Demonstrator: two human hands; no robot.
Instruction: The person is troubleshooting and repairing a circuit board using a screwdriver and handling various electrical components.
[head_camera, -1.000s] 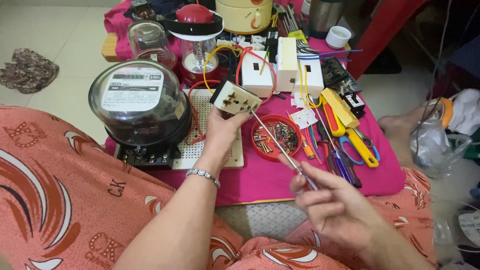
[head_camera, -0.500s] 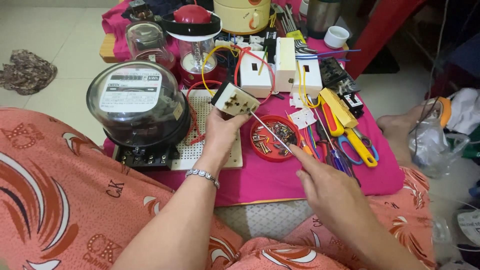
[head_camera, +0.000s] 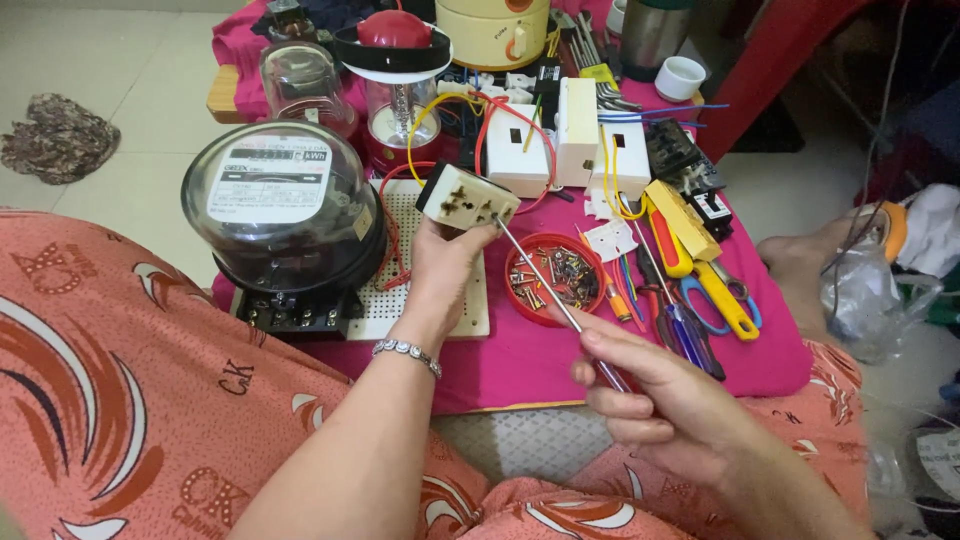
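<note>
My left hand is clamped on the cream plastic multi-pin socket block, held above the white perforated board. My right hand is closed on a thin steel-shafted screwdriver, tip touching the block's 3 o'clock edge. I judge best practice: keep the shaft square to the screw and brace the block firmly. The red round screw dish sits at 4 o'clock.
</note>
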